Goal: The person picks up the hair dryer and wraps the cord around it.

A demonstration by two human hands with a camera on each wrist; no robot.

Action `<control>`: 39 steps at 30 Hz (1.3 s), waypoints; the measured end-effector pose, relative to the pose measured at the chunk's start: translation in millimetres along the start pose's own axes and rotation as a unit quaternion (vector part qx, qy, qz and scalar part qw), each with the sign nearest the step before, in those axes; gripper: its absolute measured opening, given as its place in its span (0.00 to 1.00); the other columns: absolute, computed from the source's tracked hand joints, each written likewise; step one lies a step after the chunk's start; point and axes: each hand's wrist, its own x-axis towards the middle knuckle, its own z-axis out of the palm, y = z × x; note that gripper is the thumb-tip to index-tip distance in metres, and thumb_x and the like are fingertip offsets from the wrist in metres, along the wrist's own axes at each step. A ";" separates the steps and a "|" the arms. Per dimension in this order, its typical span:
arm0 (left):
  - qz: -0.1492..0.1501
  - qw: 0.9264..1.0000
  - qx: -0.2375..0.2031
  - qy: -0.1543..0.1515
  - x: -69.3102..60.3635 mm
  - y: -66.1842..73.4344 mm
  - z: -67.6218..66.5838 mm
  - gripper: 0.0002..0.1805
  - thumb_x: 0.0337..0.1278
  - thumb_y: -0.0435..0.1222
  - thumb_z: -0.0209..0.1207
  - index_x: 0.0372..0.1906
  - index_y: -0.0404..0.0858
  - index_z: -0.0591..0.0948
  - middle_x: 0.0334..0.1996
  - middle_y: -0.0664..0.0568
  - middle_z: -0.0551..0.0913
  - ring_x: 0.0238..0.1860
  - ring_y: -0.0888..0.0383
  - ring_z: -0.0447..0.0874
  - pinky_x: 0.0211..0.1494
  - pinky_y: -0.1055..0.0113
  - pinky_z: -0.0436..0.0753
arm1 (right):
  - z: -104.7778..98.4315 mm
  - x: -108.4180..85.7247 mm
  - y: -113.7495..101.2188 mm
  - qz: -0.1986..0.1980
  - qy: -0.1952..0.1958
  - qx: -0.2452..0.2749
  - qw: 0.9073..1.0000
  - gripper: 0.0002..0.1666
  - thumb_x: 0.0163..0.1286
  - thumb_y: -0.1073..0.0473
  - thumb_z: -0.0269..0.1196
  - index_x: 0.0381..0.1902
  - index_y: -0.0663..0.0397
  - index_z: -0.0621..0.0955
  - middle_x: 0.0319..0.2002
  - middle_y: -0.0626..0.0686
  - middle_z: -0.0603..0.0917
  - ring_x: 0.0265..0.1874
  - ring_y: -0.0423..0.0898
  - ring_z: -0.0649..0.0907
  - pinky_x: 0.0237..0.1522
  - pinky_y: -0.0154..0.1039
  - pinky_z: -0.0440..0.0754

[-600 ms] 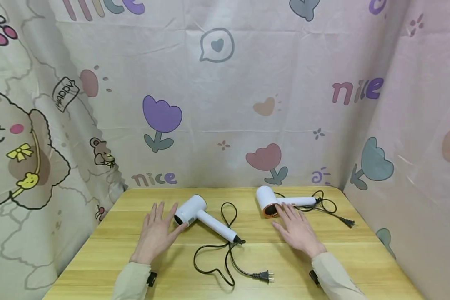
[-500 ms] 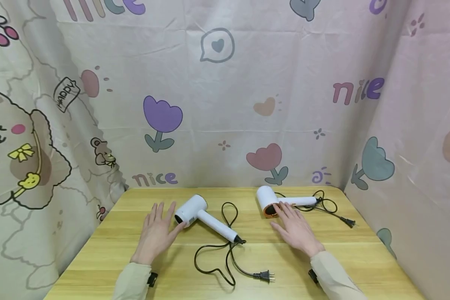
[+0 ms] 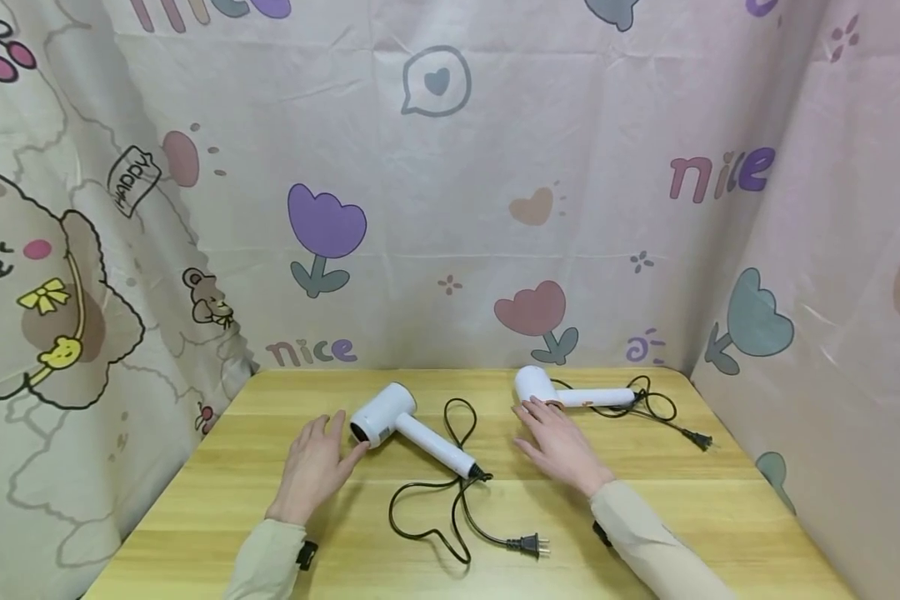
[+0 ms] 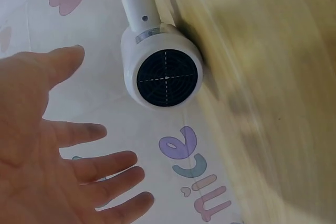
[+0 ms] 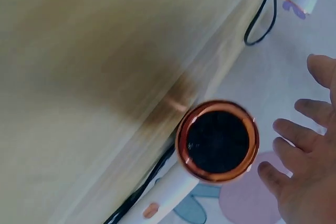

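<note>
Two bare hands flank a pair of hair dryers, neither in anyone's grip, on a wood-grain tabletop [image 3: 217,517]. The left hand [image 3: 313,471], fingers apart and uncurled, hovers just beside the mouth of the all-white hair dryer [image 3: 384,412], which lies left of centre, nearer the far edge than the foreground. The right hand [image 3: 558,446], its fingers also apart and extended, reaches before the copper-rimmed hair dryer [image 3: 532,385] close to the far edge, toward the far right corner; the right wrist view shows a gap between them. A two-pin plug [image 3: 528,545] lies loose nearest the foreground, another plug [image 3: 697,439] near the right edge. With both dryers lying unheld, the handling appears either not begun or already finished; which, the scene does not settle. Any grasping or lifting would seem left to do if it is the start.
</note>
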 end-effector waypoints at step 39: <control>-0.011 0.991 -0.023 -0.131 -2.7 6.3 2.0 0.15 0.59 0.48 0.64 0.32 0.40 0.81 0.18 0.55 0.75 0.18 0.61 0.68 0.19 0.67 0.68 | 42.1 99.8 -88.6 0.002 -0.229 0.116 0.966 0.17 0.58 0.45 0.71 0.26 0.49 0.79 0.22 0.43 0.76 0.20 0.37 0.73 0.22 0.29 0.73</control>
